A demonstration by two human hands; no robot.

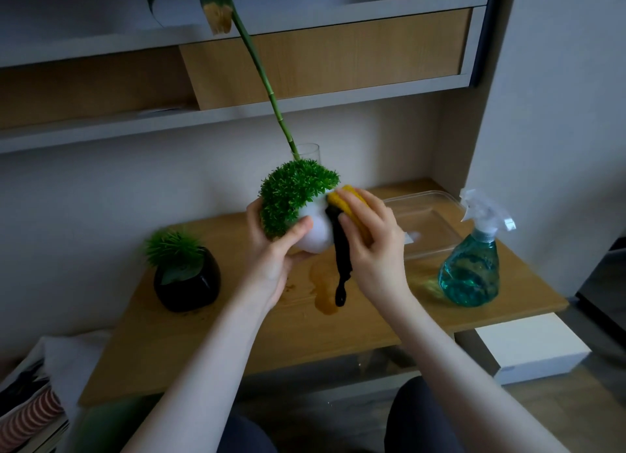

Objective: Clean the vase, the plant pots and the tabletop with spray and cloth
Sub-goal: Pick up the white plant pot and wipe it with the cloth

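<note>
The white pot point(316, 230) feels like a smooth, round, glazed thing — light enough for one hand, I judge, but slippery once wet, and likely to chip if it drops onto the counter point(355, 320). So I hold it low and from behind: my left hand point(276, 246) cups its underside, thumb curled over the front just below the green tuft point(291, 195), the pot tipped toward my right and lifted clear of the counter. My right hand point(371, 239) grips the cloth point(350, 202), fingers bent over its yellow face, pressing it to the pot's side; a dark tail of cloth hangs below my palm. Both forearms reach forward, wrists turned in toward each other. The spray point(472, 263) stands well off to the right of my right hand, the black pot point(188, 278) to the left of my left. The vase point(308, 152) stands just beyond the tuft — mostly hidden, so I can't say much of it.
</note>
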